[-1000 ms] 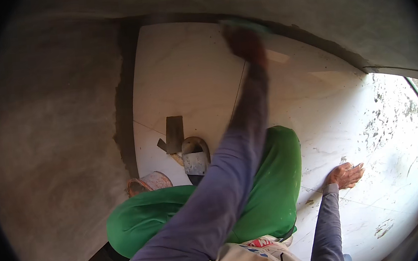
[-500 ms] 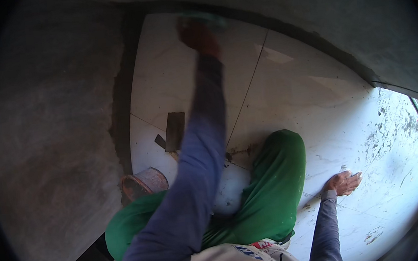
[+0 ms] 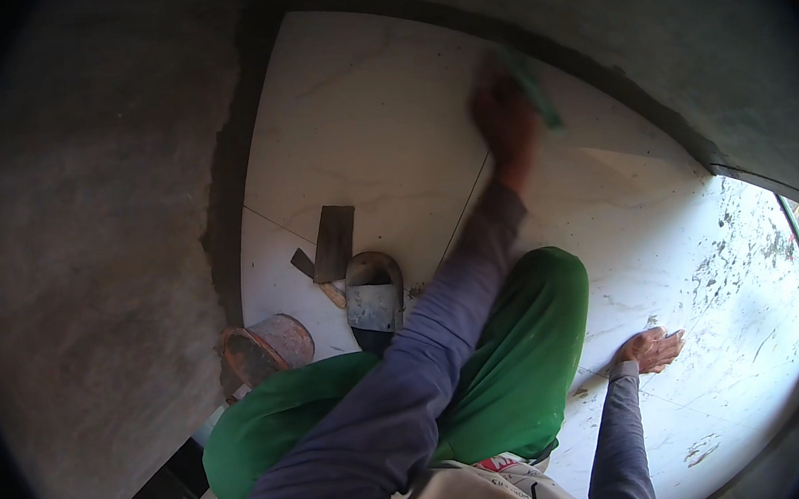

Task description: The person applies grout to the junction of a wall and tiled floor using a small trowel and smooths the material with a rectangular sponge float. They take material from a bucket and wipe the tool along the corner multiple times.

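My left hand [image 3: 504, 117] reaches far forward, closed on a flat, thin green thing [image 3: 536, 93] near the far wall. Motion smears both, so the kind of the green thing cannot be told. Beneath it lies pale marbled floor tile [image 3: 376, 90] with thin dark joints. My right hand [image 3: 653, 351] rests on the tile at the right, fingers stretched out and nothing visible in it. Left of my left forearm are a dark rectangular trowel [image 3: 333, 241] with a wooden handle, a small dark blade [image 3: 302, 263] and a worn grey slipper [image 3: 371, 307].
A dirty reddish bucket [image 3: 284, 340] lies tipped beside my left knee. Rough grey walls [image 3: 103, 228] bound the floor at left and ahead, with a dark band along their base. Dark smears [image 3: 727, 240] mark the bright tile at right. My green-trousered legs [image 3: 532, 352] are folded in front.
My left hand has swept to the right and slightly nearer with the green thing, which has turned to a steeper slant. The slipper has come into sight. My right hand stays in place.
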Demonstrator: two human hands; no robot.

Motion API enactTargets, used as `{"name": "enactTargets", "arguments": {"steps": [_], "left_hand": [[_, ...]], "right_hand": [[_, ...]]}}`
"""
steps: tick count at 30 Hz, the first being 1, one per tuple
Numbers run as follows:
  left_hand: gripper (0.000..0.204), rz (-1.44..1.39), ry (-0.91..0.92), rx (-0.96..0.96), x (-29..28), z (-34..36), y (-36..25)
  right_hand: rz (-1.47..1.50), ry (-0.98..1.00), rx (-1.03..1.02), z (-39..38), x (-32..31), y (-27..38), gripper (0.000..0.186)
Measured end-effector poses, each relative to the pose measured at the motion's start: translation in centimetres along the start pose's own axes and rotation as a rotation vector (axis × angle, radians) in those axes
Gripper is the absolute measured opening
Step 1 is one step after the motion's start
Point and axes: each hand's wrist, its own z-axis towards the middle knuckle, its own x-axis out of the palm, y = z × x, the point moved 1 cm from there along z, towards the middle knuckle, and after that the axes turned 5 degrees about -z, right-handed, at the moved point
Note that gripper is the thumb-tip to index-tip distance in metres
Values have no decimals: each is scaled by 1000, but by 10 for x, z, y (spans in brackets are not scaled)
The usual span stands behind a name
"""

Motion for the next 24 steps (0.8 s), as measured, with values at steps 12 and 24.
{"name": "enactTargets", "arguments": {"steps": [12, 24], "left_hand": [[31, 484, 40, 1051, -169, 261, 104], [36, 138, 270, 28, 12, -6, 7]], "right_hand": [[18, 4, -16, -2, -5, 8, 60], [15, 16, 5, -4, -2, 7, 59]]}}
